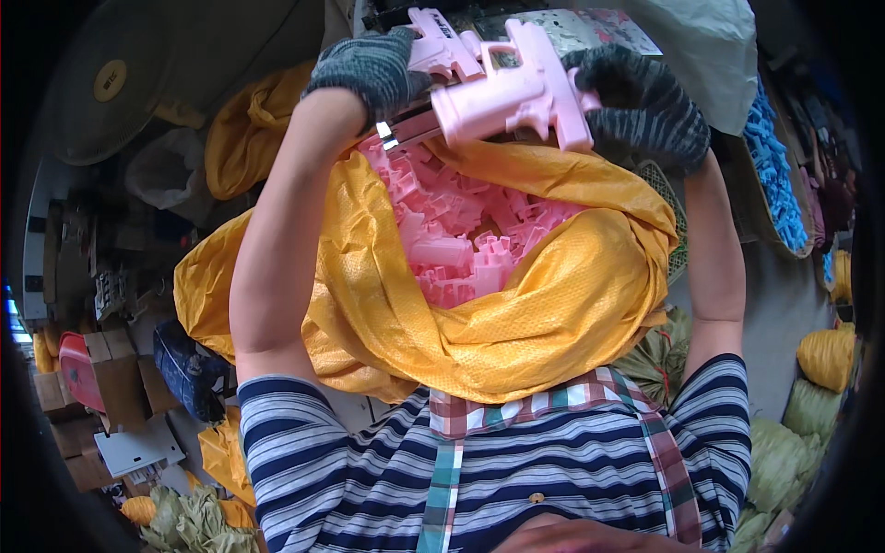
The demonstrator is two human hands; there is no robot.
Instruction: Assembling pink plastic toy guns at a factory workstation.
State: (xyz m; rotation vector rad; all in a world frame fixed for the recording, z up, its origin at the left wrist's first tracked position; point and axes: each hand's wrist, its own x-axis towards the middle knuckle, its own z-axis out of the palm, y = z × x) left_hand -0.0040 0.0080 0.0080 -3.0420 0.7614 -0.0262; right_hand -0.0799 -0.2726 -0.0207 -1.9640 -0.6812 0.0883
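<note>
My left hand, in a dark grey knitted glove, is closed at the edge of a pink plastic toy pistol piece. My right hand, gloved alike, grips a larger pink toy pistol, which is tilted with its handle toward the left. Both pieces are above the far rim of a yellow woven sack whose mouth gapes toward me. Inside it lies a heap of pink plastic parts. Where the fingers meet the pieces is partly hidden.
A pale sheet or bag hangs at the back right, beside a box of blue plastic parts. On the left are a round fan and cardboard boxes. Green sacks lie at the lower right.
</note>
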